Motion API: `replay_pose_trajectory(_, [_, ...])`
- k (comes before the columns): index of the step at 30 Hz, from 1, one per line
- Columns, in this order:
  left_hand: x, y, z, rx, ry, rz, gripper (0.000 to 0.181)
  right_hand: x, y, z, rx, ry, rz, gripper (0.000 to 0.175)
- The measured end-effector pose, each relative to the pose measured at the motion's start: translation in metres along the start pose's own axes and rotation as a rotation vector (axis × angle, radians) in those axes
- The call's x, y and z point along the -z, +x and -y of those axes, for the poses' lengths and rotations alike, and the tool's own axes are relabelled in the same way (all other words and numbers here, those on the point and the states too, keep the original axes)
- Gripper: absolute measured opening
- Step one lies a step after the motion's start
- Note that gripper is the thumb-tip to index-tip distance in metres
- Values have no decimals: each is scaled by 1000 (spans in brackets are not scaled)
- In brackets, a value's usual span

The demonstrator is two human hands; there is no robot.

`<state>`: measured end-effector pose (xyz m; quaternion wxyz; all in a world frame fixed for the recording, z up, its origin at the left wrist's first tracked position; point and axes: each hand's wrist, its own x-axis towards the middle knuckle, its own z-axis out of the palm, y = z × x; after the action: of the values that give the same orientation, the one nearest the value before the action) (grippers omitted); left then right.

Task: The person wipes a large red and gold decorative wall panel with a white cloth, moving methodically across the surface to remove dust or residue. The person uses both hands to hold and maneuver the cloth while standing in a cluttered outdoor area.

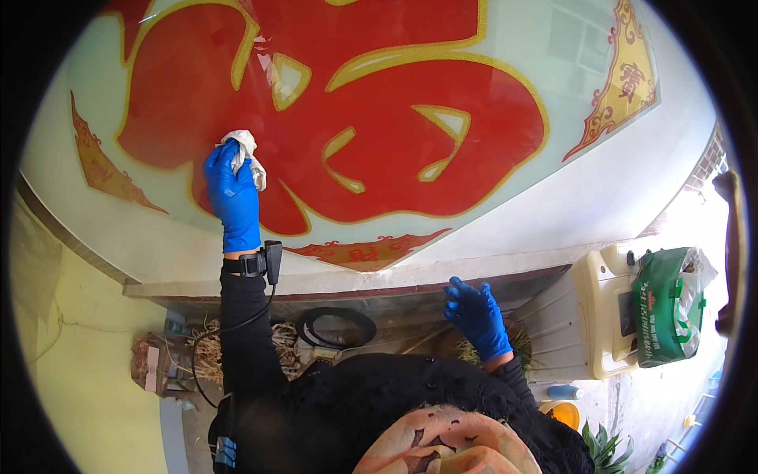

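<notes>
My left hand (230, 181), in a blue glove, is shut on a crumpled white cloth (244, 155). The cloth lies against a glossy glass panel (379, 148) that carries a big red character edged in gold. A black device is strapped to that wrist, with a cable along the sleeve. Lower right of the panel, my right hand (475, 311), also gloved in blue, hangs in front of my body with its fingers apart and holds nothing. It does not touch the panel.
A pale ledge (355, 284) runs below the panel. Under it lie a black coiled hose (336, 329) and dried plant bundles (208, 355). On the right, a green bag (660, 308) rests on a cream appliance (592, 308), near a blue bottle (564, 392) and a yellow container (562, 415).
</notes>
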<state>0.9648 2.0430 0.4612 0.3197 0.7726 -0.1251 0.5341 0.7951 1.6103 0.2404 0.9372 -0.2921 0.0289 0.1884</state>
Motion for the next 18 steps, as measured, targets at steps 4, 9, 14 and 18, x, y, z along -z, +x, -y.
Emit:
replay_pose_trajectory(4, [-26, 1, -31, -356, 144, 97, 35, -8, 9, -10, -18, 0, 47, 66])
replay_pose_trajectory(9, [-59, 22, -54, -528, 309, 207, 33, -24, 20, -17, -38, 16, 98, 66])
replay_pose_trajectory(14, [-60, -14, -15, -213, 60, 403, 25, -15, 18, -23, 9, 57, 33, 64])
replay_pose_trajectory(18, [-70, -94, 6, -33, 48, 429, 22, -4, 10, -32, -1, 62, 29, 64])
